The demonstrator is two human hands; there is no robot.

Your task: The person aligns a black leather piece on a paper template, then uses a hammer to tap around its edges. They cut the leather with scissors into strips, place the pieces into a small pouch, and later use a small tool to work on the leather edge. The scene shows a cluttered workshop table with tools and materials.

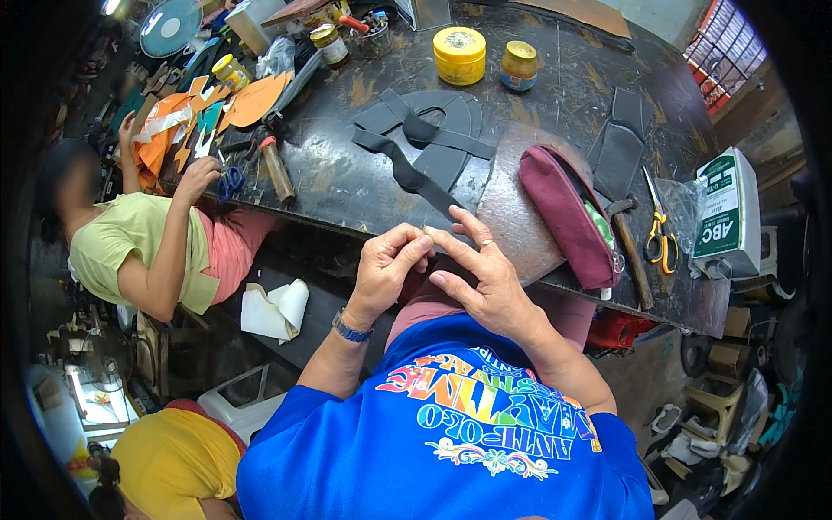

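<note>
My left hand (393,265) is closed in a pinch, thumb against index finger, just in front of the table edge. Whatever tiny thing its fingertips hold is too small to make out. My right hand (487,276) reaches in from the other side, its index fingertip meeting the left fingertips and its other fingers spread. Just beyond my hands, a black strap (414,179) trails over flat black cut pieces (451,113). A maroon zipped pouch (563,212) lies open on a worn brown slab (517,195), right of my right hand.
On the right are a hammer (633,256), orange-handled scissors (661,227) and a white-and-green box (726,212). A yellow tub (459,56) and a small jar (519,66) stand at the back. At left, a co-worker in yellow-green (143,247) sits near blue scissors (230,184) and another hammer (276,166).
</note>
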